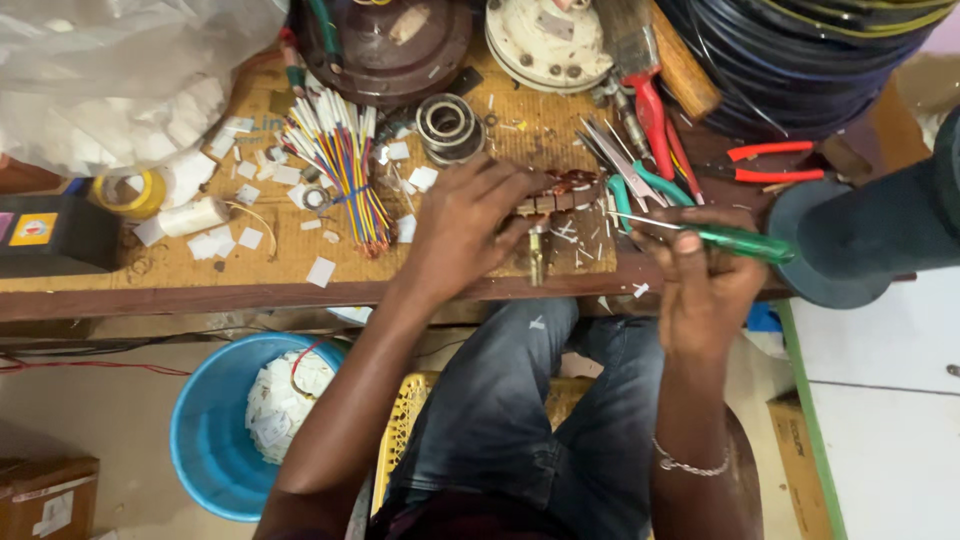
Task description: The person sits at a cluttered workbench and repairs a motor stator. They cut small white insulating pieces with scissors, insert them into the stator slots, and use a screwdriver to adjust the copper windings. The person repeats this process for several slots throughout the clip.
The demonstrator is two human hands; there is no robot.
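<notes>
looking down from the head camera, we see our left hand [470, 225] pressed over a small copper-wound coil piece [560, 190] at the near edge of the wooden workbench [150, 285] — fingers curled and clamped on it, pinning it to the board. our right hand [705, 285] is closed around a green-handled screwdriver [735, 240], its thin metal shaft pointing left toward the coil piece, the tip just beside it.

we judge the coil piece to be light and stiff but delicate: the reddish winding looks like fine wire that would nick or bend, so it is best held by its firmer pale body, not by the winding. the screwdriver handle is smooth, glossy plastic, easy to turn but liable to slip.

around the hands the bench is rough and brown, strewn with white paper scraps. a bundle of coloured wires [340, 165] with white sleeves fans out to the left, a steel bearing [448, 125] sits just behind the left hand, and red-handled pliers [770, 162] lie behind the right. a roll of yellow tape [130, 192] rests far left. below the bench — a round blue bucket [215, 440] holding white scraps, beside our denim-covered knees.
</notes>
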